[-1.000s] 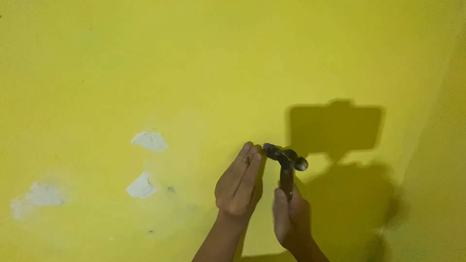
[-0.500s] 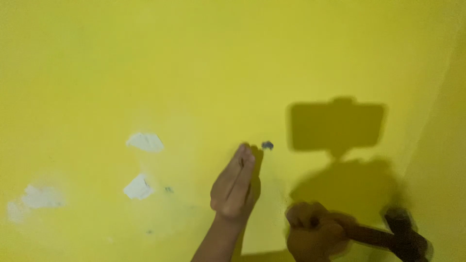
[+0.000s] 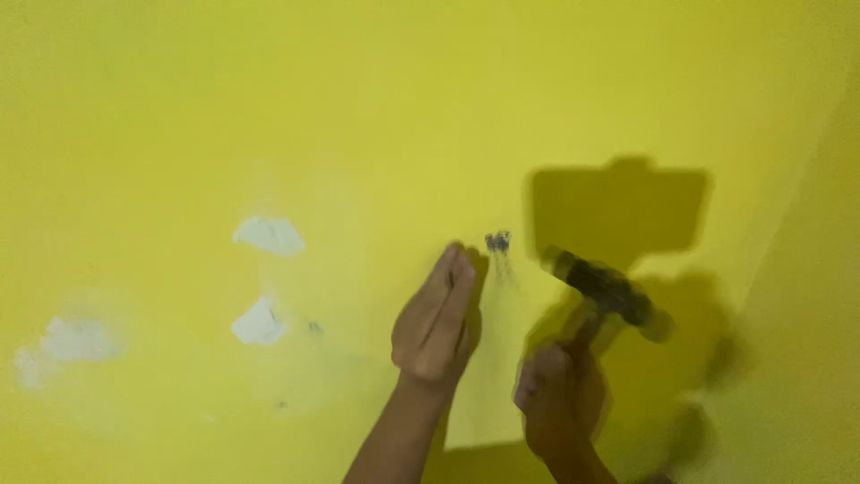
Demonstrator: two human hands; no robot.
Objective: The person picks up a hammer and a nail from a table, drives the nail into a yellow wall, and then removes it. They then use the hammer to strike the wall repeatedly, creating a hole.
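A small dark nail (image 3: 497, 242) sticks out of the yellow wall (image 3: 358, 116). My left hand (image 3: 436, 315) lies flat against the wall just left of and below the nail, fingers together and pointing up. My right hand (image 3: 557, 410) grips the handle of a hammer (image 3: 606, 292). The hammer's dark head is blurred by motion and sits right of the nail, a short gap away from it.
White patches of chipped paint (image 3: 267, 235) (image 3: 260, 323) (image 3: 67, 342) mark the wall to the left. A rectangular shadow (image 3: 618, 211) falls on the wall upper right. A wall corner (image 3: 806, 206) runs down the right side.
The hammer was at the nail, swung back low to the right, and has now come up again toward the nail. My left hand has stayed flat on the wall.
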